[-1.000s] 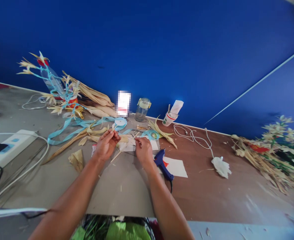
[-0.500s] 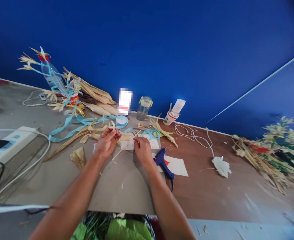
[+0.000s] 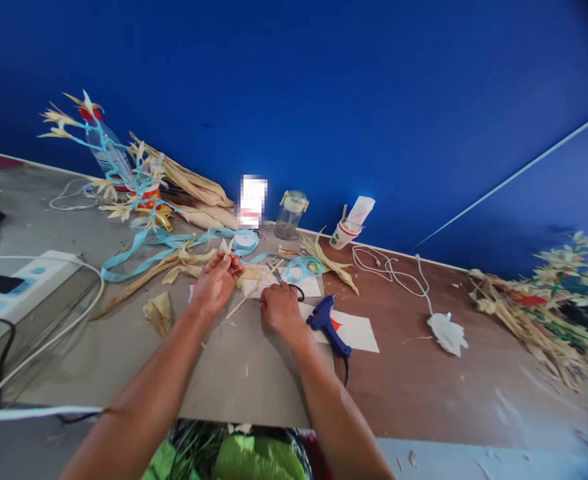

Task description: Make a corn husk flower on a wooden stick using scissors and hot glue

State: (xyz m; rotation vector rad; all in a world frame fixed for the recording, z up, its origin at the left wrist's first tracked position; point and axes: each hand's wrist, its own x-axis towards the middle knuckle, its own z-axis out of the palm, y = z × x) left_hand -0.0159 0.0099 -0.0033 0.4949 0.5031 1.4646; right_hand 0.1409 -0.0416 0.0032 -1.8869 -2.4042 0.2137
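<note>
Head view, the only one:

- Left hand (image 3: 217,283) raised just off the counter (image 3: 124,347), fingers (image 3: 230,261) clenched on a small husk piece (image 3: 225,247), pinched at the tips.
- Right hand (image 3: 279,310) low on the counter, fingers curled over the handles of the scissors (image 3: 294,291). One black loop shows beside the knuckles, blades point away toward the wall. Grasp looks closed.
- Thin stick (image 3: 241,303) lying between the two hands, touching neither.
- Blue glue gun (image 3: 327,323) just right of the right hand, lying partly on a paper sheet (image 3: 361,333).
- Light blue ribbon (image 3: 139,250) trailing left of the hands, ribbon roll (image 3: 245,240) just beyond the left hand.
- Jar (image 3: 291,213) and paper cup (image 3: 344,235) at the wall, power strip (image 3: 19,293) far left.

Step, as a judgement: husk piece held ready in the left, scissors taken up in the right. Any cut calls for lifting the blades to the husk and keeping the left fingertips clear.

Writing: none readable. Pixelated patch (image 3: 253,200) at the wall; cup markings too small to tell.
</note>
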